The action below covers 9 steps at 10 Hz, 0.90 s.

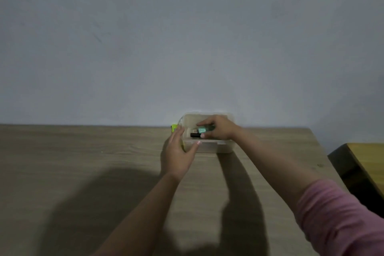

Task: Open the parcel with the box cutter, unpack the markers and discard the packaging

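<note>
A translucent plastic box point(226, 147) stands on the wooden table against the wall. My right hand point(220, 129) reaches into it from above and is closed around a teal-green object point(202, 130), possibly the box cutter; the frame is too blurred to be sure. A black item point(195, 135) lies inside the box just below it. My left hand point(179, 151) is open, fingers spread, with its palm against the box's left front corner. Something yellow-green point(174, 127) shows behind the left hand, beside the box. No parcel or markers are visible.
The wooden table point(83, 162) runs along a plain grey wall. A dark-sided piece of furniture with a yellowish wooden top point(365, 162) stands past the table's right edge. My pink sleeve point(340, 220) is at the lower right.
</note>
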Each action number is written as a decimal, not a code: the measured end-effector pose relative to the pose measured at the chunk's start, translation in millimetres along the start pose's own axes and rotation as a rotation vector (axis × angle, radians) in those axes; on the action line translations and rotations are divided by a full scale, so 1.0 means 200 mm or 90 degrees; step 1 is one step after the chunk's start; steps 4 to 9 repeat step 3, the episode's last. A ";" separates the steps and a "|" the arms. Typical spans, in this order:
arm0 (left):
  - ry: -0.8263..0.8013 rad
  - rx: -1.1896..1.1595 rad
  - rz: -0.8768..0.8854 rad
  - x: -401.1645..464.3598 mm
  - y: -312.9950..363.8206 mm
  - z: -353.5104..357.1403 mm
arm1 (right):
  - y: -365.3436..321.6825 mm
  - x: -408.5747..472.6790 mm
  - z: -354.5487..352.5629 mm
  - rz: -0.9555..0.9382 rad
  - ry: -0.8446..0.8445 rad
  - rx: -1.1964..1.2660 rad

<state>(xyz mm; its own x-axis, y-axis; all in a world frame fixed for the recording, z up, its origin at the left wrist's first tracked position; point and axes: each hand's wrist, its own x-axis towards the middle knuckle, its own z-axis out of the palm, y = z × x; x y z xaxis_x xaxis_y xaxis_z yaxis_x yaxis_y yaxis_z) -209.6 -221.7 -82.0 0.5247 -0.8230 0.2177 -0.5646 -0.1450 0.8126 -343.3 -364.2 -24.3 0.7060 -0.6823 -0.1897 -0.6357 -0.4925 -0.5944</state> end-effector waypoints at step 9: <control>-0.035 0.057 -0.022 0.01 0.05 -0.01 | -0.06 -0.14 -0.04 0.025 0.159 0.139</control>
